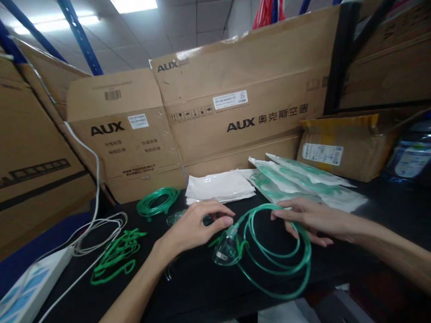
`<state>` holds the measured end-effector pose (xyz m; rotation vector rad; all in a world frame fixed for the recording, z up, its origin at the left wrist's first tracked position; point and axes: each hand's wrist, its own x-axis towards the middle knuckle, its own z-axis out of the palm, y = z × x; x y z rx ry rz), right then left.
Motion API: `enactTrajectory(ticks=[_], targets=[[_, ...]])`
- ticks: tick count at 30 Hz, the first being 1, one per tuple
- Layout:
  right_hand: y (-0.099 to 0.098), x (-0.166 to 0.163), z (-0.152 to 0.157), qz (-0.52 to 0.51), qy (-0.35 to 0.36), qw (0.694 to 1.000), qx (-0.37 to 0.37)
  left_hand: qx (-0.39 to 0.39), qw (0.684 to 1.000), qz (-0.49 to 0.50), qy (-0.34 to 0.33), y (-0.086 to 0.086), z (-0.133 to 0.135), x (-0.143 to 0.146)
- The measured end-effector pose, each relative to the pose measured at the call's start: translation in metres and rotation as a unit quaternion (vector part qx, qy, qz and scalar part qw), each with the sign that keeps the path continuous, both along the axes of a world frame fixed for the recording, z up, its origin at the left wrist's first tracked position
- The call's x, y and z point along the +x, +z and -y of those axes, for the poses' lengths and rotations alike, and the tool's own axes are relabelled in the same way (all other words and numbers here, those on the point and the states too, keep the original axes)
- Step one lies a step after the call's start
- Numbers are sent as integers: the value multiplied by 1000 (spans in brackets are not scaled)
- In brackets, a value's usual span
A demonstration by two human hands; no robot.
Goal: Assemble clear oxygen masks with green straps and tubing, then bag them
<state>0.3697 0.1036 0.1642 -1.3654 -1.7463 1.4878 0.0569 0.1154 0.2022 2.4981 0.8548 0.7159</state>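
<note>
A clear oxygen mask (225, 252) with a green strap sits at the middle of the black table, its connector joined to green tubing (307, 260). My right hand (303, 220) has the looped tubing between thumb and fingers, its other fingers spread. Close by the mask's connector is my left hand (197, 226), thumb and forefinger curved towards each other with a small gap and nothing visible between them. Partly hidden behind that hand lies another clear plastic piece (174, 218). Further left are a coil of green tubing (158, 202) and a tangle of green elastic straps (116, 255).
White pouches (218, 187) are stacked at the back, beside clear-fronted packs (289, 179) with green contents. Large cardboard boxes (242, 89) wall the rear. A small carton (336, 143) and a large bottle (412, 152) stand right. A power strip (37, 282) with white cables lies left.
</note>
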Motion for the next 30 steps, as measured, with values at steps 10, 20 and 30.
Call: enactTrajectory(ticks=[10,20,30], targets=[[-13,-32,45,228,15,841,491,7,987,-146,58,-13,15,-7],[-39,-58,87,247,93,825,500,68,976,-199,55,-16,15,0],[-47,-95,73,274,-9,778,566,75,981,-161,76,0,14,-12]])
